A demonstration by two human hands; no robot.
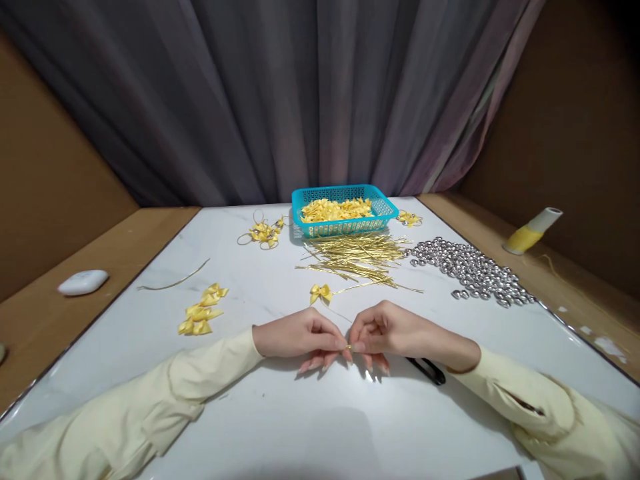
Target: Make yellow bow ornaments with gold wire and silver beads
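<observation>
Just in front of me, my left hand (313, 337) and my right hand (385, 330) meet, thumb and forefinger of each closed in a pinch. A short bit of gold cord (349, 347) shows between the fingertips; most of it is hidden by the fingers. Beyond the hands lies a yellow ribbon bow (321, 293), and a thin strand runs from near it toward my right fingers. A black looped handle (429, 371) pokes out from beneath my right wrist; the rest of that tool is covered.
A blue basket (345, 231) of yellow bows stands at the back. Before it lie gold cords (357, 253), with silver beads (470, 267) to the right. Leftward are loose bows (200, 313), looped bows (265, 233) and a white case (83, 283). A thread spool (531, 231) stands right.
</observation>
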